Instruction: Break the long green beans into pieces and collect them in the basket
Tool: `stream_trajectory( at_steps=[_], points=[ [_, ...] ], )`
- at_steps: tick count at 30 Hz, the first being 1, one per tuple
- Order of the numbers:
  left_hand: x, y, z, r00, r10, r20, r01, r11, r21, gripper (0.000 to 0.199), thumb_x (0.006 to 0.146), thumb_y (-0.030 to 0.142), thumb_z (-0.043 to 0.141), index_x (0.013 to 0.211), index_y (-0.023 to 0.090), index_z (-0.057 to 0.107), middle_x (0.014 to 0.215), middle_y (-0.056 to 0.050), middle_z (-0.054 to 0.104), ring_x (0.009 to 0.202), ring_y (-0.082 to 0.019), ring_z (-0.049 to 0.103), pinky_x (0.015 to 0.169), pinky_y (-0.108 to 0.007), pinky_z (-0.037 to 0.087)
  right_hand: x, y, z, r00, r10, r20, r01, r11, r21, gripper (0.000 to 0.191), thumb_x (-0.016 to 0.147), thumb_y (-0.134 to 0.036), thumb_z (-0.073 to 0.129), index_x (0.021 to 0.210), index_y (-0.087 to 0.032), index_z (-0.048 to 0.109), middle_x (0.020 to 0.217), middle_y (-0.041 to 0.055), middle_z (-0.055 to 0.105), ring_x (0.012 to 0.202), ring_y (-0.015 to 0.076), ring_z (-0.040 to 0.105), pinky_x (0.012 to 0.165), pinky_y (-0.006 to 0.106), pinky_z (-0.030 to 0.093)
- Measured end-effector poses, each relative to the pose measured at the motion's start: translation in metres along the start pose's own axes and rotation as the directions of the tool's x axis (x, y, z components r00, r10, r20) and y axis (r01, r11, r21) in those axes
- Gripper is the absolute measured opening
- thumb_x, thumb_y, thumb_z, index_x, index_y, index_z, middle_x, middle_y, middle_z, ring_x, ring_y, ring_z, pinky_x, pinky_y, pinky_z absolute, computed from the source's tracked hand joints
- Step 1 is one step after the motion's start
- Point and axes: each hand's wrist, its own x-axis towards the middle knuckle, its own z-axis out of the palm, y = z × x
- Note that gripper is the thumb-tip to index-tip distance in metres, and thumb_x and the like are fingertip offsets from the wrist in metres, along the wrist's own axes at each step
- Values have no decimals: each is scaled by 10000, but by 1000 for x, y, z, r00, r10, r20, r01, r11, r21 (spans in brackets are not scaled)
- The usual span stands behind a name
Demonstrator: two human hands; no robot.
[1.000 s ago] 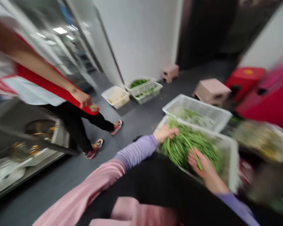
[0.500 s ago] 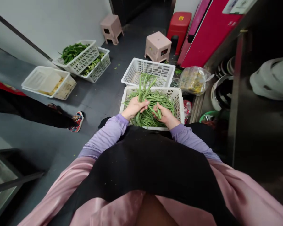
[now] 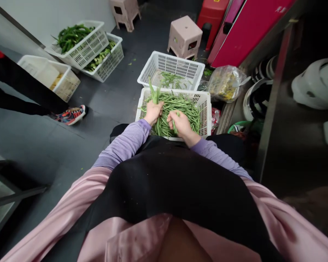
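Beans (image 3: pixel 187 107) in crate (image 3: pixel 206 112), centre of frame.
Left hand (image 3: pixel 153 112): fingers closed around a bunch (image 3: pixel 154 95). Right hand (image 3: pixel 182 124): fingers curled, pinching a bean (image 3: pixel 175 127). Loose beans beneath both.

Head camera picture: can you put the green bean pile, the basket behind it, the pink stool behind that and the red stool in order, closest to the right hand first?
From the right hand:
1. Green bean pile: right by the hand.
2. Back basket: just beyond the pile.
3. Pink stool: behind that basket.
4. Red stool: farthest, back and to the right.
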Motion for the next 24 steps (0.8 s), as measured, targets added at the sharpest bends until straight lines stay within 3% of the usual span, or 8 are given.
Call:
stream_trajectory(
  at_steps=[5, 10, 13, 16, 19, 21, 22, 24],
  points=[
    [26, 9, -13, 989, -132, -74, 101, 940, -326, 374, 803, 362, 845, 832, 208, 506, 528, 97, 413, 385, -42, 361, 376, -183, 288, 6, 12, -37, 959, 246, 138, -238, 969, -71, 451, 714, -460, 900, 753, -196, 536, 509, -97, 419, 388, 46, 329, 362, 181, 242],
    [33, 8, -9, 981, -146, -130, 91, 929, -358, 393, 827, 414, 826, 844, 210, 490, 543, 89, 413, 395, -47, 380, 373, -194, 293, -10, 27, -46, 861, 371, 348, -341, 928, -149, 513, 734, -496, 876, 637, -208, 462, 466, -72, 406, 381, 49, 309, 353, 184, 230],
    [35, 4, -6, 972, -150, -179, 78, 931, -357, 407, 834, 476, 806, 869, 214, 498, 545, 88, 407, 405, -56, 402, 374, -197, 300, -12, 25, -55, 825, 434, 361, -415, 900, -133, 448, 751, -421, 875, 668, -193, 500, 465, -76, 405, 373, 44, 301, 354, 172, 233],
    [40, 3, -9, 964, -154, -217, 65, 926, -371, 405, 838, 480, 798, 861, 214, 494, 548, 93, 404, 404, -51, 393, 372, -196, 285, -13, 23, -65, 819, 464, 337, -452, 884, -119, 378, 748, -360, 882, 717, -173, 556, 473, -79, 416, 368, 45, 319, 354, 167, 244],
    [41, 5, -14, 959, -143, -246, 45, 930, -365, 362, 852, 405, 795, 842, 208, 492, 550, 97, 406, 401, -43, 376, 378, -191, 287, -13, 27, -69, 894, 374, 245, -383, 924, -12, 377, 772, -347, 860, 691, -182, 531, 476, -78, 418, 373, 47, 334, 361, 168, 266],
    [36, 6, -15, 960, -124, -251, 33, 941, -337, 331, 857, 346, 792, 831, 207, 492, 548, 98, 412, 400, -44, 378, 382, -191, 298, -11, 30, -67, 962, 266, 63, -272, 956, 107, 381, 818, -352, 815, 676, -195, 499, 465, -91, 383, 374, 46, 312, 363, 165, 269],
    [30, 6, -14, 963, -107, -249, 23, 948, -318, 322, 855, 323, 792, 826, 208, 493, 546, 98, 416, 402, -45, 383, 385, -190, 305, -9, 31, -65, 974, 220, -48, -210, 965, 159, 376, 844, -351, 787, 673, -200, 488, 460, -97, 363, 375, 46, 300, 364, 164, 271],
    [17, 7, -11, 971, -63, -232, -6, 959, -284, 311, 849, 292, 794, 820, 208, 496, 543, 97, 426, 407, -49, 399, 392, -189, 317, -1, 33, -63, 956, 159, -245, -105, 970, 219, 353, 884, -325, 732, 672, -206, 476, 460, -101, 343, 381, 52, 293, 368, 167, 281]
  ],
)
